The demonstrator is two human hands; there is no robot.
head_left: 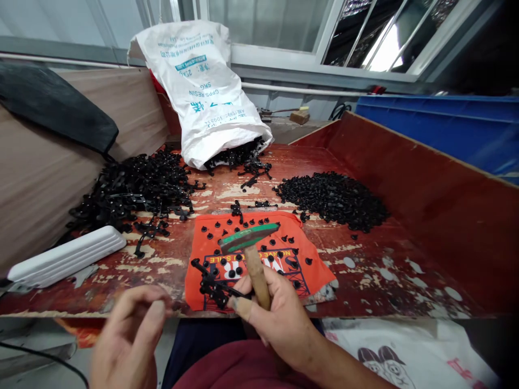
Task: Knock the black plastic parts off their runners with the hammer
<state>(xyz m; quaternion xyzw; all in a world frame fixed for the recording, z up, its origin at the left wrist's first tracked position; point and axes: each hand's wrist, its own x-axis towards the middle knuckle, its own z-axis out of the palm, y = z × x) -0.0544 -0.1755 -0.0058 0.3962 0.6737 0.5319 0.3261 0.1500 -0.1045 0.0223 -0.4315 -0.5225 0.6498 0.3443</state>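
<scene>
My right hand (279, 308) is closed round the wooden handle of a hammer (258, 273), whose green-edged head lies above the orange cloth. The thumb and fingers of that hand also pinch a branched black plastic piece (213, 286). My left hand (132, 329) is off to the left by the table's front edge, its fingers loosely curled and the thumb apart, with nothing visible in it. Several small black plastic parts (231, 274) are scattered over the orange cloth (251, 237) beneath the hammer.
A heap of branched black pieces (138, 183) lies at left; a pile of small black parts (334, 200) lies at right. A white sack (211, 92) spills pieces at the back. Nearby are a white lamp-like bar (68, 256), a red side board (425, 200) and a blue crate (446, 129).
</scene>
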